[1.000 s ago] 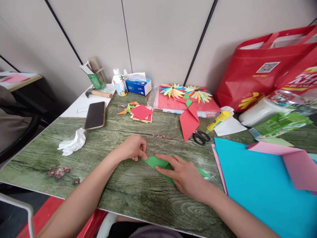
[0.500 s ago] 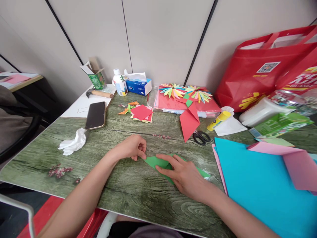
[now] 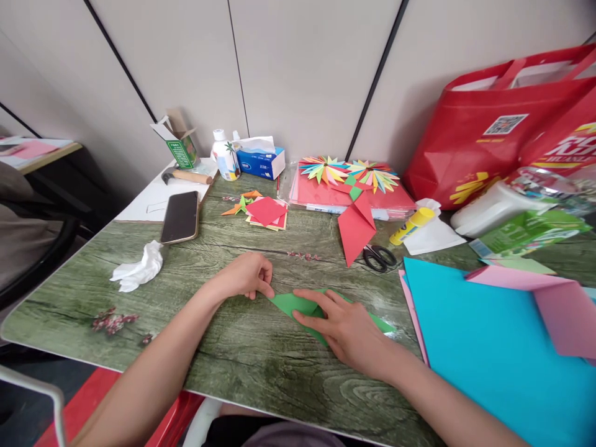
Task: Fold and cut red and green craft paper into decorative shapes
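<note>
Wall [image 3: 298, 74]: pale grey, smooth panels, divided by dark seams [image 3: 377, 77] that run at a slant; soft shading toward the right. Tabletop [image 3: 261, 366]: green-grey wood-grain print, rounded near left corner, pale edge, printed pink flowers [image 3: 114, 321]. Second table [image 3: 49, 161]: far left, well apart, light wood-coloured edge, dark space beneath. Chair [image 3: 53, 254]: black curved frame, left, partly visible. Bent tube [image 3: 58, 403]: white, lower left. Red surface [image 3: 88, 406]: below the tabletop, partly hidden. Light: even, source unseen.
</note>
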`<control>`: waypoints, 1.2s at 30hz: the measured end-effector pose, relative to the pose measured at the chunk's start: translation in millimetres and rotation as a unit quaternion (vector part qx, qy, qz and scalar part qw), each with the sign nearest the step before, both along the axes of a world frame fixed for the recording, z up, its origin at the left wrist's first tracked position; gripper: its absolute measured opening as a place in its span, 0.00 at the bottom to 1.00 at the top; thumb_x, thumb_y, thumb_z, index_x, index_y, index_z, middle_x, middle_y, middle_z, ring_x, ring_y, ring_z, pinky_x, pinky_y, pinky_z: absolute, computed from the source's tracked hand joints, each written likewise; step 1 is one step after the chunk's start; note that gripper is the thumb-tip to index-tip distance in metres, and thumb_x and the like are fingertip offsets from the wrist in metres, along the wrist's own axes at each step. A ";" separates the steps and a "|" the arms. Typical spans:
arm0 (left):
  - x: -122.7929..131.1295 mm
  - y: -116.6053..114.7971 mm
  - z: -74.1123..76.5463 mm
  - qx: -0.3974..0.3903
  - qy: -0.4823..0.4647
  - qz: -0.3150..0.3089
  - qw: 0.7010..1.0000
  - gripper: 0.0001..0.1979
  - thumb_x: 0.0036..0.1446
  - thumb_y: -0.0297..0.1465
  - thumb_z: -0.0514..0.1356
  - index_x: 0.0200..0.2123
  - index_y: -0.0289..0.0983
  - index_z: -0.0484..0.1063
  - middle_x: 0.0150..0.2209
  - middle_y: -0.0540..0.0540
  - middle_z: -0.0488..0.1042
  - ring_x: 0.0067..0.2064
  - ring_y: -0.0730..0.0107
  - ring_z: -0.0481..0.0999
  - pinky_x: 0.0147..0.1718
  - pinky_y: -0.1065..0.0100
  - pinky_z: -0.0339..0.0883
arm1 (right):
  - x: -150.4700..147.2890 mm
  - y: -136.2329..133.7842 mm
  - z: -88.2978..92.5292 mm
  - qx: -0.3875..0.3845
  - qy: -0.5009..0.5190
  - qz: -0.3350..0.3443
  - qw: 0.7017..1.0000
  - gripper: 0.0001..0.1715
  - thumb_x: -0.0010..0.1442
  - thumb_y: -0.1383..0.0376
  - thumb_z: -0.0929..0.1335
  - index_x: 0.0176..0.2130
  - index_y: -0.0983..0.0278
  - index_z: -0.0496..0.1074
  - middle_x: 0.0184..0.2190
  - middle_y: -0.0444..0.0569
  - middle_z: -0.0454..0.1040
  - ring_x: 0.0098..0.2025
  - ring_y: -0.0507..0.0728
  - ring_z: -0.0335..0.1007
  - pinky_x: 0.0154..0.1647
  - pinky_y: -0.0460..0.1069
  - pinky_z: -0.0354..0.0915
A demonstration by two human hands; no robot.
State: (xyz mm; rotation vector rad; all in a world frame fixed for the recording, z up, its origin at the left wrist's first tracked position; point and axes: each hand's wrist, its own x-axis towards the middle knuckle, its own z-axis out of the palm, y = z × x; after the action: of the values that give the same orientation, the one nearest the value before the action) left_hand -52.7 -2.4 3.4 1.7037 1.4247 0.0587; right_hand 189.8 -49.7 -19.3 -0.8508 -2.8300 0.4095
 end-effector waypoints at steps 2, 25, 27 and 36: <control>-0.2 0.2 -0.2 0.001 -0.002 -0.004 1.000 0.12 0.38 0.37 0.64 0.19 0.36 0.66 0.13 0.55 0.65 0.16 0.72 0.69 0.15 0.75 0.55 | 0.2 0.3 -0.9 -0.002 0.005 0.001 1.000 0.28 0.55 0.74 0.61 0.52 0.52 0.63 0.59 0.48 0.55 0.46 0.59 0.64 0.39 0.55 0.65; -0.4 -2.1 8.6 0.124 0.066 -0.127 0.982 0.09 0.45 0.33 0.63 0.22 0.37 0.66 0.18 0.56 0.66 0.19 0.77 0.62 0.20 0.74 0.49 | 0.3 1.1 -1.3 -0.008 0.018 0.001 1.000 0.28 0.55 0.74 0.62 0.52 0.51 0.64 0.59 0.49 0.56 0.47 0.58 0.64 0.39 0.55 0.66; 0.2 -2.5 8.7 0.154 0.058 -0.139 0.976 0.07 0.44 0.31 0.63 0.22 0.36 0.67 0.19 0.55 0.67 0.22 0.76 0.63 0.21 0.74 0.50 | 0.3 1.1 -1.5 -0.008 0.014 0.001 1.000 0.28 0.55 0.74 0.61 0.52 0.51 0.63 0.59 0.48 0.56 0.48 0.58 0.64 0.40 0.56 0.65; 23.7 -17.5 6.5 0.170 -0.062 -0.157 0.971 0.03 0.48 0.28 0.62 0.26 0.35 0.70 0.26 0.52 0.70 0.27 0.76 0.68 0.26 0.75 0.56 | 0.5 1.3 -0.9 0.003 -0.003 0.005 1.000 0.27 0.55 0.73 0.61 0.52 0.52 0.64 0.58 0.49 0.56 0.46 0.59 0.62 0.34 0.52 0.66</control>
State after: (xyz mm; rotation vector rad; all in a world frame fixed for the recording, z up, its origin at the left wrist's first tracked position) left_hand -29.0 -19.9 9.9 2.1491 1.0825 0.2433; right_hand 190.3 -48.3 -20.2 -0.8373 -2.8411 0.4005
